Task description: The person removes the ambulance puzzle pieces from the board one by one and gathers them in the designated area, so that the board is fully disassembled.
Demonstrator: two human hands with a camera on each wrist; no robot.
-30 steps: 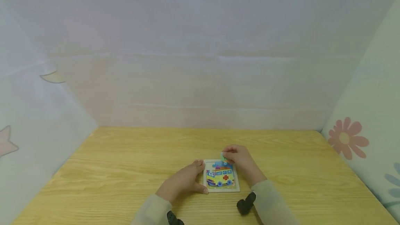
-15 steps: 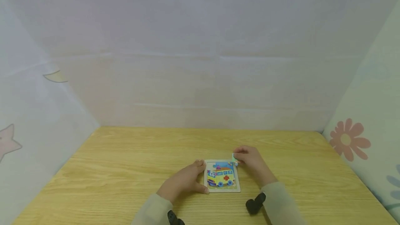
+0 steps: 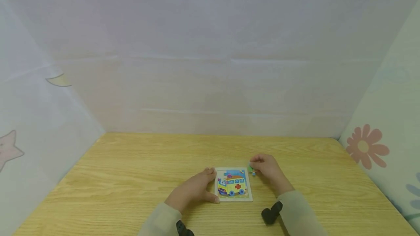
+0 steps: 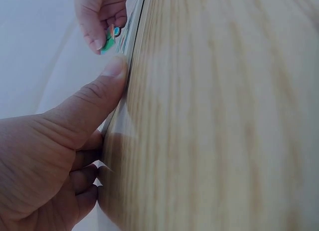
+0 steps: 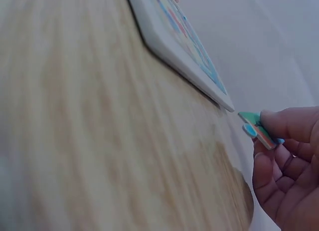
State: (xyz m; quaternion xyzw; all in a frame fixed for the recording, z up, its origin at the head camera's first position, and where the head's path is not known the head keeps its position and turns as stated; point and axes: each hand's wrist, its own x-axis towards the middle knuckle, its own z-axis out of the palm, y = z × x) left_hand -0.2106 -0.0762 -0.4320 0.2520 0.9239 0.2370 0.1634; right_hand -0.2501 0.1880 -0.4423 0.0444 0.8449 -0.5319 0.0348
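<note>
A small square jigsaw puzzle [image 3: 233, 185] in a white frame lies on the table, its picture a yellow ambulance with a red cross. At its far left corner a pale bare patch [image 3: 220, 173] shows. My left hand [image 3: 193, 188] holds the puzzle's left side, thumb [image 4: 114, 67] at the near corner and fingers toward the far one. Just right of the frame, my right hand [image 3: 266, 166] pinches a green, orange and blue jigsaw piece [image 5: 258, 128] between thumb and fingers. The piece is tilted and apart from the frame.
The wooden table [image 3: 147, 159] extends around the puzzle on all sides. A pale cloth [image 3: 210, 94] rises behind it, and flower-printed cloth [image 3: 364, 145] hangs at the right. Dark wrist devices [image 3: 271, 213] sit at both sleeves.
My right hand has moved right with the jigsaw piece, from over the puzzle's far right corner to beside the frame. The left hand and the puzzle have stayed in place.
</note>
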